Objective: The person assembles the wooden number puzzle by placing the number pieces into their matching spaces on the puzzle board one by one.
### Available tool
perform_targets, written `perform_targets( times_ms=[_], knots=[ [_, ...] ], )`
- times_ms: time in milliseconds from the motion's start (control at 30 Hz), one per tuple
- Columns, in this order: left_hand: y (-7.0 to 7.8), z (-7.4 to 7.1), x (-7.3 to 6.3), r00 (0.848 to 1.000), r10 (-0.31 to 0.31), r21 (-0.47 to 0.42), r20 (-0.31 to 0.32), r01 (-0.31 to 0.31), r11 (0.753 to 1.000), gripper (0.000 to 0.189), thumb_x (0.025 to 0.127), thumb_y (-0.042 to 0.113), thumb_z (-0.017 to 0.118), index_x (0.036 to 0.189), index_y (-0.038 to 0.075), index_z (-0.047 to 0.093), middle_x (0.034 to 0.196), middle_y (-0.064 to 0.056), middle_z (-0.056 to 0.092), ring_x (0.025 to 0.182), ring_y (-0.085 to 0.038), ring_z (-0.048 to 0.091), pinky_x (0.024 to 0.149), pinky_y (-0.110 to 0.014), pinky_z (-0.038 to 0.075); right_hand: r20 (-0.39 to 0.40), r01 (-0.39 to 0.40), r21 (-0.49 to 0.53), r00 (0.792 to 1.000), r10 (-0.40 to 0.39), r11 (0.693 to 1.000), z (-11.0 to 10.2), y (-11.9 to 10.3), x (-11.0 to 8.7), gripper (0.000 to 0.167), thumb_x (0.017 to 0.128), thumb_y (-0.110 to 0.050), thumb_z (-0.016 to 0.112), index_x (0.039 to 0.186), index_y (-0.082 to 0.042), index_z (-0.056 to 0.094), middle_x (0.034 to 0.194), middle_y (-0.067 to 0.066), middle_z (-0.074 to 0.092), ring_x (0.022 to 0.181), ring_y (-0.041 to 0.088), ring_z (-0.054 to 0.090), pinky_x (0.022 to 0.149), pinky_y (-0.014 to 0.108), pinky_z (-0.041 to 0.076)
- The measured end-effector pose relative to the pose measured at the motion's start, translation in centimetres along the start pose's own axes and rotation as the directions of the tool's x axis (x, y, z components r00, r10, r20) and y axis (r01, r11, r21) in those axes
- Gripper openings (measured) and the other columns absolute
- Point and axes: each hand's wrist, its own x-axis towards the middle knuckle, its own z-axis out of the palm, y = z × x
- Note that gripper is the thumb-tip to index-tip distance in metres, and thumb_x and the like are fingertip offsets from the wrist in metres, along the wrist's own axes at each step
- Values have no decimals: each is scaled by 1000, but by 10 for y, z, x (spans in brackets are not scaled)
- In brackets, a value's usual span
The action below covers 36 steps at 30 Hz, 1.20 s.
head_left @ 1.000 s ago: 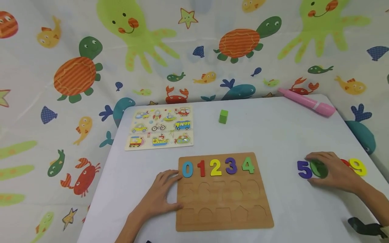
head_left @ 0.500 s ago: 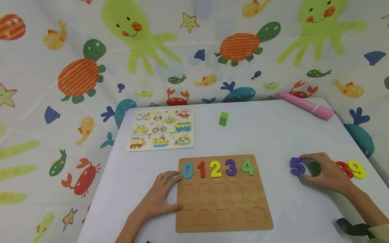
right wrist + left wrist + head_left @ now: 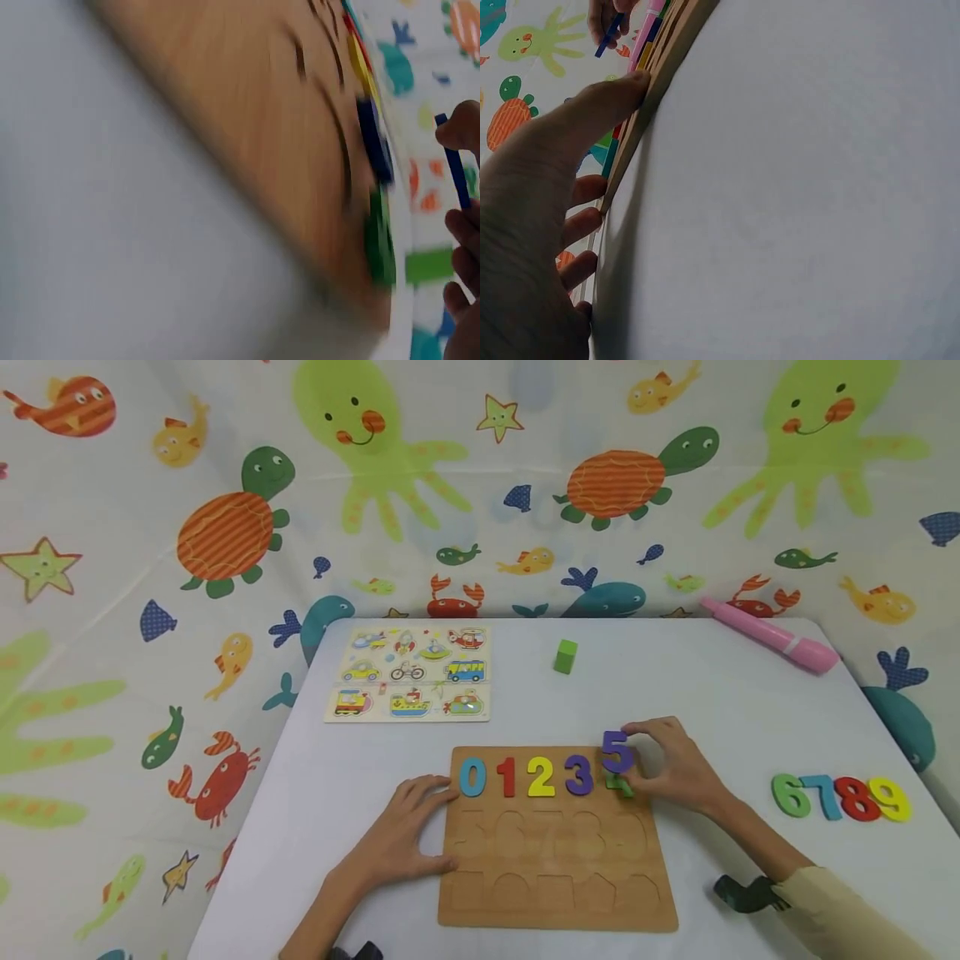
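Purple 5 (image 3: 617,752), I see, is pinched in the right hand (image 3: 677,768); the left hand (image 3: 401,833), fingers spread, touches the board (image 3: 555,916).

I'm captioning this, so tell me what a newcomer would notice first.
Probably the sea-animal backdrop, with its big green octopuses, behind the white table. Next, the purple 5 pinched in the right hand, partly covering the green 4 on the wooden board in the head view. Then perhaps the pink pen-like object at the table's far right corner.

Table (image 3: 637,689) carries 2 boards (image 3: 555,865), 4 digits (image 3: 857,798), block (image 3: 566,657), pen (image 3: 772,636).
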Motion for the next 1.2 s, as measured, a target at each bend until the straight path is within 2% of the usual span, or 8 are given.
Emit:
perform_targets(
  times_ms=[133, 233, 367, 533, 733, 867, 1000, 1200],
  knots=[
    [-1, -2, 1, 1000, 13, 1, -1, -13, 1000, 92, 71, 74, 70, 145, 22, 50, 151, 5, 36, 137, -18, 27, 109, -45, 36, 16, 108, 42, 994, -109, 993, 38, -38, 17, 67, 67, -27, 89, 125, -10, 62, 117, 3, 60, 112, 23, 44, 88, 50, 48],
    [-3, -4, 2, 1000, 20, 0, 2, -20, 1000, 92, 72, 74, 70, 145, 23, 50, 151, 5, 36, 137, -19, 27, 109, -46, 36, 25, 160, 100, 986, -164, 982, 64, -68, 24, 66, 67, -28, 88, 125, -10, 62, 114, 1, 61, 109, 20, 45, 80, 39, 51],
    [-5, -3, 4, 999, 32, 10, 11, -32, 999, 93, 72, 77, 67, 147, 24, 47, 152, 5, 34, 139, -19, 25, 109, -46, 35, 47, 164, 154, 984, -173, 974, 92, -102, 24, 66, 68, -30, 87, 126, -12, 60, 115, -4, 61, 107, 15, 44, 77, 32, 49],
    [-8, -3, 4, 999, 42, 8, 5, -42, 999, 94, 72, 77, 67, 147, 24, 47, 153, 6, 34, 138, -19, 26, 110, -46, 34, 82, 174, 151, 979, -188, 973, 119, -133, 20, 68, 70, -40, 86, 127, -14, 60, 114, -8, 59, 106, 12, 42, 82, 31, 49],
    [-9, -2, 3, 999, 42, 1, 5, -42, 999, 92, 72, 76, 67, 146, 25, 48, 152, 6, 34, 139, -18, 25, 111, -46, 34, 98, 169, 152, 978, -185, 974, 136, -144, 15, 67, 71, -43, 85, 126, -15, 61, 112, -8, 58, 105, 9, 41, 82, 29, 49],
    [-8, -2, 2, 1000, 29, 7, 6, -29, 1000, 92, 72, 77, 66, 147, 25, 48, 153, 6, 34, 140, -19, 25, 111, -47, 33, 94, 207, 94, 972, -215, 974, 144, -144, 10, 66, 71, -50, 83, 124, -16, 63, 114, -9, 60, 107, 11, 46, 88, 33, 49],
    [-6, -2, 1, 999, 37, -5, -5, -37, 999, 92, 73, 76, 66, 146, 23, 49, 152, 3, 36, 140, -21, 26, 110, -49, 34, 94, 230, 54, 968, -234, 972, 147, -144, 5, 67, 71, -53, 82, 124, -17, 62, 115, -8, 61, 109, 12, 47, 93, 35, 47],
    [-4, -2, -2, 1000, 29, -8, 2, -29, 1000, 92, 73, 75, 67, 147, 24, 48, 153, 3, 35, 140, -21, 25, 110, -48, 34, 101, 233, 47, 966, -237, 971, 149, -146, 3, 67, 72, -53, 82, 124, -16, 63, 114, -8, 60, 107, 11, 45, 91, 34, 47]
  ],
)
